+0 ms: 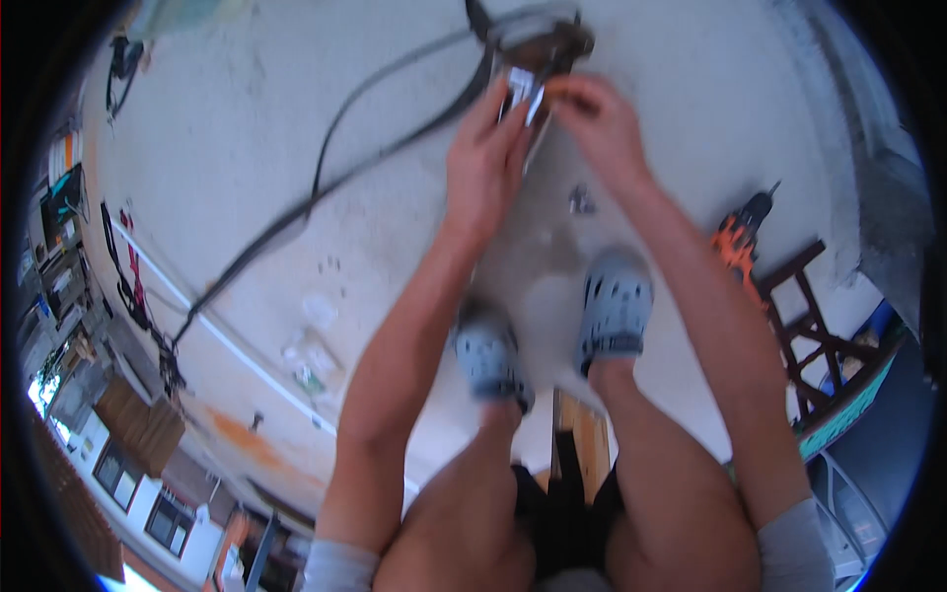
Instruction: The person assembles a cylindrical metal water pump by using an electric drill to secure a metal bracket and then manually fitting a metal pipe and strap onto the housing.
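Observation:
My left hand [478, 173] is closed round a small white and silver piece [520, 83] at the top middle; blur hides its exact kind. Close beside it, the fingers of my right hand [604, 128] are pinched together at the same piece, and a bit of orange-brown shows at their tips. I cannot make out what they grip. Just beyond both hands lies a dark, bulky object [543, 44], from which black cables [355, 176] run across the floor to the left.
An orange and black cordless drill [735, 237] lies on the floor at right, by a dark wooden frame [814, 316]. Small metal bits [582, 200] lie between my hands and my clogs [617, 301]. A long white strip [227, 335] and a clear plastic bag [311, 360] are at left.

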`<state>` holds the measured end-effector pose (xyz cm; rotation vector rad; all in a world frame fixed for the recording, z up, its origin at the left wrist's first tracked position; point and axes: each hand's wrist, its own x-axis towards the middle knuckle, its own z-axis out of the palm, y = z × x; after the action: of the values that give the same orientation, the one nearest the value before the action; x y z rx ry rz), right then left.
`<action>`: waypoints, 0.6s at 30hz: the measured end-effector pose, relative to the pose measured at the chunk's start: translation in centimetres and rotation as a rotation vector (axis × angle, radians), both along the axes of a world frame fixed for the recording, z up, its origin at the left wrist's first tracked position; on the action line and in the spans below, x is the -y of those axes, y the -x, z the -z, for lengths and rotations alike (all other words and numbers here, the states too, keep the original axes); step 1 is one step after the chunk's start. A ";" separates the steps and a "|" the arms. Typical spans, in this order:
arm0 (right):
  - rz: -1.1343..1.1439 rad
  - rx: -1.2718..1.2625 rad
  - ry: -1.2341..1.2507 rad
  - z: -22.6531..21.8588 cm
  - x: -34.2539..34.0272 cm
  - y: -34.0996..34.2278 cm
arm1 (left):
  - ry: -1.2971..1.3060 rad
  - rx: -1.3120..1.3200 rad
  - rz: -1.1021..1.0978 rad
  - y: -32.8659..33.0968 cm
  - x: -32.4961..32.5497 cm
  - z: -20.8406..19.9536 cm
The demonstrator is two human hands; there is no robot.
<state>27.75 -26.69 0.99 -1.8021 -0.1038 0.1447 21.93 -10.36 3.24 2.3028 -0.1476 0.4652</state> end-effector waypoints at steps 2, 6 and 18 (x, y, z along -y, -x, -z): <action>-0.033 -0.106 0.187 -1.9 0.0 -1.6 | -0.010 -0.017 0.063 -1.3 -1.0 -1.2; 0.006 -0.080 -0.077 0.5 -0.6 -0.7 | 0.185 -0.045 0.035 -0.4 -0.5 0.1; 0.007 0.197 0.239 -1.1 -1.0 0.5 | 0.135 0.143 0.024 -0.5 -0.5 1.4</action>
<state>27.21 -25.72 2.07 -2.0524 -0.2279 -0.0275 22.41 -9.88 1.87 2.1341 -0.2073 0.6087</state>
